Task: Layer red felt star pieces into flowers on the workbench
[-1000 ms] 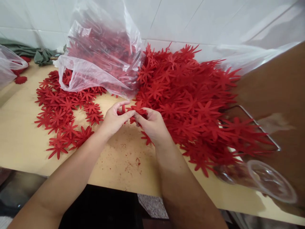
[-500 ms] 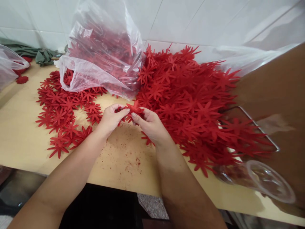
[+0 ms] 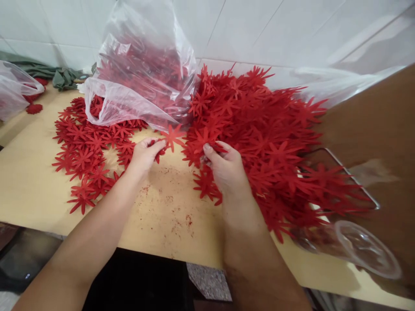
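My left hand [image 3: 143, 154] pinches a single red star-shaped felt flower [image 3: 172, 136] just above the wooden table [image 3: 29, 190]. My right hand [image 3: 227, 166] holds a small bunch of red flowers [image 3: 201, 144] at the near edge of a large heap of red flowers [image 3: 269, 129]. The two hands are a little apart. A spread of flat red flowers [image 3: 86, 155] lies to the left of my left hand.
A clear plastic bag [image 3: 145, 65] full of red flowers stands behind my hands against the white tiled wall. Another bag [image 3: 13, 93] and green cloth [image 3: 61, 77] sit far left. A clear plastic cup [image 3: 363, 248] lies on its side at the right, beside a brown board [image 3: 382, 129].
My hands were together on one clump of flowers. They have parted: the left hand has drawn one flower off to the left, and the right hand has moved right with the rest.
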A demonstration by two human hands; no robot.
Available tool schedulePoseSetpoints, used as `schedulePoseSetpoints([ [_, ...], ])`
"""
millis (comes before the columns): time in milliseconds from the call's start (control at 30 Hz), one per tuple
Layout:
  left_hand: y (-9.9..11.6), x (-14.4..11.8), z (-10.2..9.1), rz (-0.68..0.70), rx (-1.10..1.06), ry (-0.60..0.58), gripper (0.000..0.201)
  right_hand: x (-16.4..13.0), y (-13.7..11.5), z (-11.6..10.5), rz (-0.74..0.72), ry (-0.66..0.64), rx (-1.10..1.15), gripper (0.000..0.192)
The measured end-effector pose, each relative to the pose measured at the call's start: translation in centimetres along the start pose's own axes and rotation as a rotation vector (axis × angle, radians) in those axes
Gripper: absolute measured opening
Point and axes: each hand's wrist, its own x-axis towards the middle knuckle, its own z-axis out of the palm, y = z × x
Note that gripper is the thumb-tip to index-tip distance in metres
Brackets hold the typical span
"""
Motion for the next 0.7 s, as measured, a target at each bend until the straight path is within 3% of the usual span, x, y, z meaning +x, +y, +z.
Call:
schedulePoseSetpoints([
  [167, -2.5, -1.0, 2.0, 0.072, 0.301, -0.225, 0.021, -0.3, -0.6, 0.1, -0.106, 0.039, 0.028, 0.021],
  [233, -2.7, -1.2, 2.4, 0.085, 0.333, -0.251, 0.029, -0.5, -0.8, 0.2, -0.128, 0.019, 0.002, 0.021],
  [400, -1.1, -1.2, 1.8, 0.102, 0.238, -0.135, 0.018, -1.0, -1.0, 0.6, -0.029, -0.112, -0.056, 0.02],
  [567, -0.8, -1.3, 1.4, 0.078, 0.023, -0.284, 0.017, -1.5, -0.9, 1.2, 0.027, -0.368, -0.154, 0.027],
  [700, -1.0, -1.0, 1.2, 0.087, 0.015, -0.258, 0.01, -1.7, -1.0, 1.4, 0.044, -0.45, -0.173, 0.031],
])
